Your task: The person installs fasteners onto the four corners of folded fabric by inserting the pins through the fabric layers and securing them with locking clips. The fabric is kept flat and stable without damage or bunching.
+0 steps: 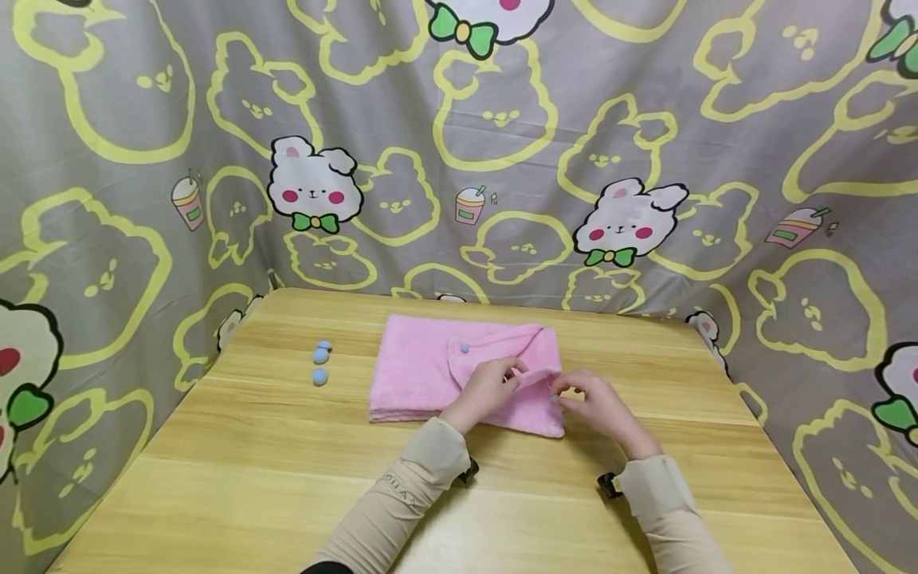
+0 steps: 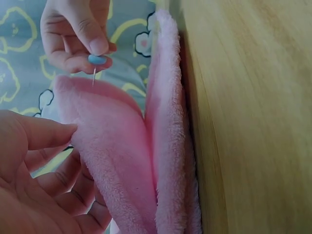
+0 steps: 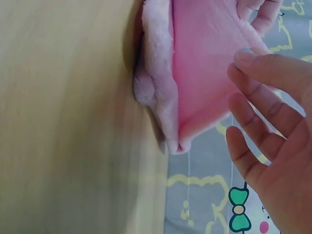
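Observation:
A folded pink plush cloth point(image 1: 416, 367) lies on the table, one corner flap turned up at its right side. My left hand point(image 1: 486, 387) pinches the raised edge of this flap between thumb and fingers. Just to the right, my right hand point(image 1: 594, 405) holds a blue-headed pin point(image 2: 97, 59) between thumb and fingertip. In the left wrist view the pin's thin metal shaft points down at the flap's edge; whether its tip touches the cloth I cannot tell. A similar blue head point(image 1: 464, 348) sits on the cloth's upper part, left of the flap.
Several small blue round pieces point(image 1: 319, 376) lie on the wooden table point(image 1: 251, 446) left of the cloth. A grey curtain point(image 1: 402, 104) with yellow outlines and white rabbit faces hangs behind and on both sides of the table.

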Demonstrator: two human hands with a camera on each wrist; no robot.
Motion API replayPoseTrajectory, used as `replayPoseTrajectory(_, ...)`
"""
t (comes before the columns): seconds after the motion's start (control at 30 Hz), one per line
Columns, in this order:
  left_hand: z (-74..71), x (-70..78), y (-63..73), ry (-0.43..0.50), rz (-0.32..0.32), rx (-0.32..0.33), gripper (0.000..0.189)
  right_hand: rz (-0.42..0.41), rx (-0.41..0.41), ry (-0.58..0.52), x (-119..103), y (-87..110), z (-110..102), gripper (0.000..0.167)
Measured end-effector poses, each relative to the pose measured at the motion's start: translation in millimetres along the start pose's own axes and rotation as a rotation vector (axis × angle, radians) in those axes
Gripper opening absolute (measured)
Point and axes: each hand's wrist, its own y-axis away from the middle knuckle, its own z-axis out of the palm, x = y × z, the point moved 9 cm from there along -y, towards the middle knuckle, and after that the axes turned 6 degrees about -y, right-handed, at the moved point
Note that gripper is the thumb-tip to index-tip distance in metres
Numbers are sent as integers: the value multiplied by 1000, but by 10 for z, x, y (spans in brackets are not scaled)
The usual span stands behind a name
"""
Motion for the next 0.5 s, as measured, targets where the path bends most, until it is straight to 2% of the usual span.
replayPoseTrajectory(0.13,23,0,1,-5,0,-27,13,28,9,-11,7,1,18,16)
replayPoseTrajectory(0.33,49,24,17,-8,9,-79,19,20,30,-7,1,-7,25,17)
replayPoseTrajectory(0.5,75,71,21,-24,55,-107,22,-1,56,-2,-10,-15,26,18)
